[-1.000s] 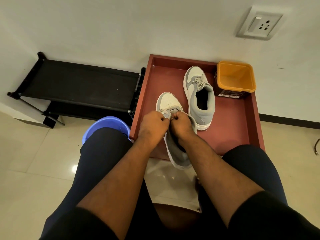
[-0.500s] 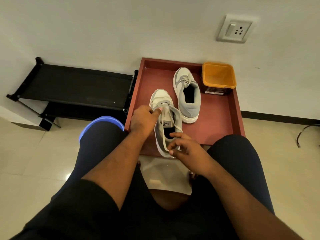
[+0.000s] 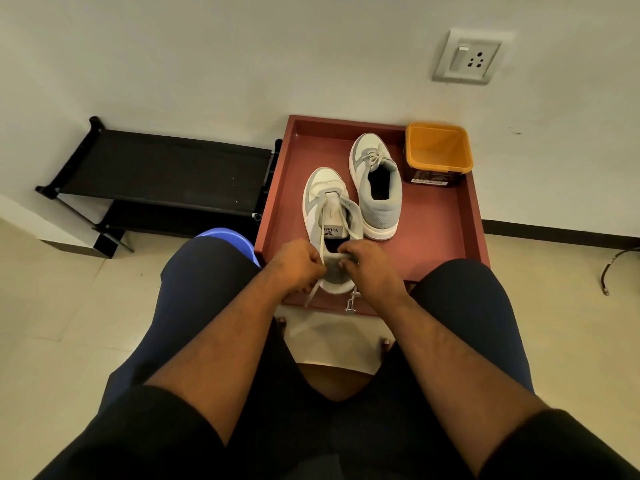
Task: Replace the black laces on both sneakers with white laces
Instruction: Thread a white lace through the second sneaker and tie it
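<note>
Head view looks down past my knees to a red tray (image 3: 446, 244) on the floor, with both sneakers on it. The far sneaker (image 3: 376, 183), toward one o'clock from my hands, already carries a white lace tied in a bow, so I judge that shoe finished. The near sneaker (image 3: 329, 216) sits at twelve o'clock with its heel toward me. Its white lace (image 3: 346, 220) passes only through the lowest eyelets by the toe, and the two strands run back over the tongue to my hands.

My left hand (image 3: 298, 265) is curled tight around the left strand, whose tail hangs out below the fist over the tray's near edge. My right hand (image 3: 369, 268) is curled over the heel collar with its fingers closed on the right strand; that strand's end dangles below the wrist. I see no black laces anywhere, so the removal looks done. What remains, as I read it, is threading this lace up through the rest of the eyelets and tying it.

An orange tub (image 3: 438, 152) stands in the tray's corner at two o'clock, just beside the far sneaker. At ten o'clock a low black rack (image 3: 162, 171) stands against the pale wall, and a blue stool (image 3: 225, 239) peeks out behind my left knee. A wall socket (image 3: 465, 57) is mounted high at one o'clock, a dark cable (image 3: 614, 268) lies on the cream floor tiles at three o'clock.
</note>
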Demonstrator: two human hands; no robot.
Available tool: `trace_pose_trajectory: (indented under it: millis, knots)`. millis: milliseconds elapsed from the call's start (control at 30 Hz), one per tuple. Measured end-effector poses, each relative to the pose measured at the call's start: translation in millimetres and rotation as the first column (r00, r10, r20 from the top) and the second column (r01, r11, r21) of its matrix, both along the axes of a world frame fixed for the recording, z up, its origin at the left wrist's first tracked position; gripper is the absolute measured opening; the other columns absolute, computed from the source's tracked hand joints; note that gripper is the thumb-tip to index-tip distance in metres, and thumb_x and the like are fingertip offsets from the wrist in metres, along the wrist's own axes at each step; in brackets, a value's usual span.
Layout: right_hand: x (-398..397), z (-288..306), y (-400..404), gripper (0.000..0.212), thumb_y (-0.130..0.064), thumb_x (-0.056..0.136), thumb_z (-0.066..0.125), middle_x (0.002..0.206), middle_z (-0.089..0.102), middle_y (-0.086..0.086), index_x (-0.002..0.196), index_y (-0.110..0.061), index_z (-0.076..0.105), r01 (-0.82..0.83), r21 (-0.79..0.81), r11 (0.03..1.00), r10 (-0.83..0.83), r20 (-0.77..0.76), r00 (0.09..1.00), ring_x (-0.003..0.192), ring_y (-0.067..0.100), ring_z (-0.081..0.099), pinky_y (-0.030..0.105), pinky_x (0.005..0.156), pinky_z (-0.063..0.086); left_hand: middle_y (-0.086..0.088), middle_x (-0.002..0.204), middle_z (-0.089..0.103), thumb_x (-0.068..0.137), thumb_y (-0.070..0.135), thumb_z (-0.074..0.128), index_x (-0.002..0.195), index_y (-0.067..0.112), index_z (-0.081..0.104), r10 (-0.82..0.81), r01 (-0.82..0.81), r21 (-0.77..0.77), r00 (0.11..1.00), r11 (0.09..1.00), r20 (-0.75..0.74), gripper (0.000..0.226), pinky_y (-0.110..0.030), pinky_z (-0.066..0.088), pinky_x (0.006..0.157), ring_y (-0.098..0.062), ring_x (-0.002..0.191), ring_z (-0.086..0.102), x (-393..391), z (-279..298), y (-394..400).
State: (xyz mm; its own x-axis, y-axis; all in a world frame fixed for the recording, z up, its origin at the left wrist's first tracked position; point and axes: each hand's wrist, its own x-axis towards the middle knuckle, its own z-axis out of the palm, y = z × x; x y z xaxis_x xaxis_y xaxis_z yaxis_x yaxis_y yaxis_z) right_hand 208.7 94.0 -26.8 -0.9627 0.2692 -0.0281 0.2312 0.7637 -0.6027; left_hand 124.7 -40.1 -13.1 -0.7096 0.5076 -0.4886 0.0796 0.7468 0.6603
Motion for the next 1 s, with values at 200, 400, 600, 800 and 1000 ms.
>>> trace_pose_trajectory:
  millis: [200,400,600,800,1000]
  knots:
    - [-24,-6,0,0.021,-0.011,0.090,0.060,0.106,0.069,0.010,0.109,-0.006,0.068,0.097,0.017,0.995,-0.095,-0.091,0.991,0.100,0.024,0.060,0.032,0.086,0.046,-0.016,0.080,0.072,0.085,0.013,0.069,0.086,0.001,0.073,-0.346,0.396,-0.140,0.894,0.908,0.283,0.013,-0.034,0.057,0.067,-0.019,0.061,0.065,18,-14,0]
    - [-27,-14,9,0.025,-0.006,0.084,0.067,0.104,0.068,0.008,0.108,-0.006,0.069,0.077,-0.089,0.993,-0.087,-0.111,0.990,0.098,0.020,0.060,0.017,0.083,0.038,-0.008,0.086,0.066,0.092,0.022,0.060,0.095,0.007,0.067,0.010,-0.023,-0.145,0.996,0.989,-0.084,0.017,-0.033,0.055,0.070,-0.024,0.076,0.066,-13,-25,2]
    - [-25,-15,13,0.032,-0.002,0.081,0.069,0.110,0.068,0.008,0.112,-0.006,0.068,0.060,-0.116,0.991,-0.076,-0.135,0.988,0.103,0.019,0.060,0.022,0.090,0.042,-0.017,0.075,0.070,0.087,0.009,0.066,0.089,0.005,0.069,0.387,-0.377,0.205,0.922,0.903,-0.012,0.005,-0.038,0.059,0.053,-0.032,0.060,0.069,-36,-36,16]
    - [-29,-17,13,0.028,-0.005,0.082,0.068,0.107,0.069,0.009,0.110,-0.006,0.069,0.087,-0.096,0.992,-0.098,-0.124,0.987,0.101,0.021,0.061,0.022,0.088,0.042,-0.016,0.061,0.067,0.081,0.009,0.066,0.058,0.006,0.066,0.182,-0.173,0.070,0.969,0.983,-0.166,0.024,-0.043,0.059,0.059,-0.028,0.057,0.066,-33,-34,16]
    - [-30,-16,11,0.024,-0.006,0.084,0.066,0.105,0.070,0.007,0.108,-0.007,0.070,0.121,-0.076,0.990,-0.128,-0.101,0.987,0.098,0.019,0.061,0.020,0.084,0.041,-0.013,0.065,0.069,0.078,0.011,0.072,0.068,0.005,0.072,0.059,-0.062,-0.051,0.997,0.997,-0.055,0.012,-0.040,0.060,0.067,-0.024,0.058,0.065,-30,-33,9]
